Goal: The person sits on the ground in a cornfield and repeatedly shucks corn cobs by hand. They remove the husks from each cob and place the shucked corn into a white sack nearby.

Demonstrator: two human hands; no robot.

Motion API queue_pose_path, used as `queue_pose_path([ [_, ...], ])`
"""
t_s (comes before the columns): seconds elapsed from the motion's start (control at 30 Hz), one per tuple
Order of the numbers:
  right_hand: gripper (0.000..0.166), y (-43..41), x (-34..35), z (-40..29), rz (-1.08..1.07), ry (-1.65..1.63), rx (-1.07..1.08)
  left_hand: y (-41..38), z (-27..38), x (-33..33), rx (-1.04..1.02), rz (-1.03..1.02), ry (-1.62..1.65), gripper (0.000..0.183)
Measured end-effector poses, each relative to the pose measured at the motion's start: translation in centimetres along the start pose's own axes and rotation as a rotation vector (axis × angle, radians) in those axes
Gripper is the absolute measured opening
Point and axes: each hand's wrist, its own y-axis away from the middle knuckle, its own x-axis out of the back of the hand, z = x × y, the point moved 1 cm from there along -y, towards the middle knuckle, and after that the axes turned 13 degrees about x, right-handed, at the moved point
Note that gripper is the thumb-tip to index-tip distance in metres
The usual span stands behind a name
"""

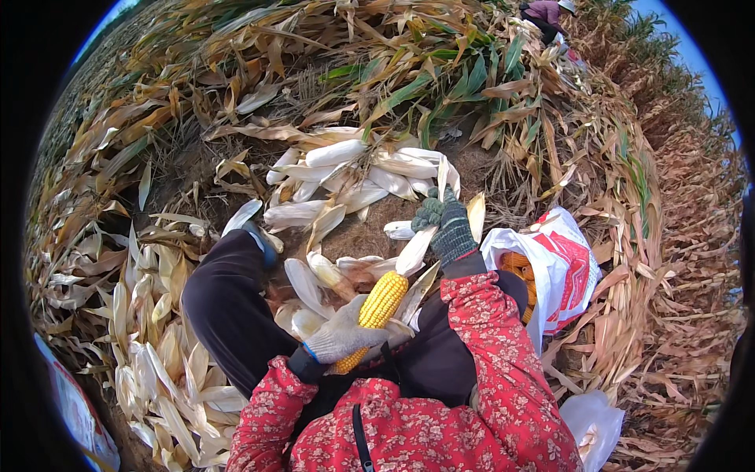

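My left hand (348,330), in a pale grey knit glove, is wrapped around a bare yellow ear of corn (382,300) above my lap. The ear tilts, its upper end leaning away to the right. From that end a pale strip of corn husk (416,251) runs up to my right hand (441,224), which wears a dark green glove. My right fingers are curled around the husk, and more husk leaves stick out beyond them. Loose husks (321,277) lie between my legs. Just ahead is a heap of ears still in white husks (336,171).
To my right stands a white and red woven sack (560,271) with bare corn ears (519,268) inside. Stripped husks (171,389) are piled at my left. A clear plastic bag (593,425) lies at lower right. Cut stalks surround me; another person (545,17) bends over far off.
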Motion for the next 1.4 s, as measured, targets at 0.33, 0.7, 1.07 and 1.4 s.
queue_pose_path([
  [0.33,0.028,-4.6,8.6,-24.0,0.448,0.219,0.735,8.1,5.0,-3.6,0.019,-0.285,0.535,0.067],
  [0.7,0.035,28.8,22.1,-25.6,-0.103,1.818,0.508,3.0,3.0,-0.4,0.068,-0.014,1.024,0.048],
  [1.07,0.049,41.8,31.6,-15.6,0.206,1.781,-0.378,2.4,0.4,0.7,0.104,-0.036,1.035,0.046],
  [1.4,0.064,26.3,5.0,-10.6,-0.046,1.306,0.276,2.8,4.9,-5.2,-0.091,-0.492,0.808,0.078],
])
